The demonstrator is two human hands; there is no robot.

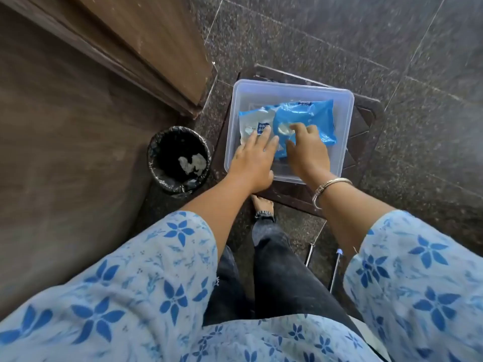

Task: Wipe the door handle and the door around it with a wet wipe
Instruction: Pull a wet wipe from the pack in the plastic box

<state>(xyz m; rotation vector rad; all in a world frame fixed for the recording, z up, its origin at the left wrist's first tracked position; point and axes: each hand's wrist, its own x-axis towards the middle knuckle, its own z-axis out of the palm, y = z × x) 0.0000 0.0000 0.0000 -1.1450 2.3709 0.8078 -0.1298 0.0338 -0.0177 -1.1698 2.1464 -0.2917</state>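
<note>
your right grip (pixel 305 150) pinches the wet wipe (pixel 283 129) at the mouth of the blue pack (pixel 316 113), centre of the frame. your left grip (pixel 251 158) lies flat, fingers straight, pressing the second pack (pixel 252 121) in the clear tub (pixel 287 84). pull too fast and several wipes may string out, or the pack may lift, since the flat hand seems to pin its neighbour. the door (pixel 143 35) stands upper left, handle out of view. a lined bin (pixel 156 163) holding crumpled wipes sits left of the tub.

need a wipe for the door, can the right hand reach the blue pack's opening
Probably yes: the right hand is at the blue pack, fingers by its opening; the box is uncovered, the left hand clear of it.
</note>
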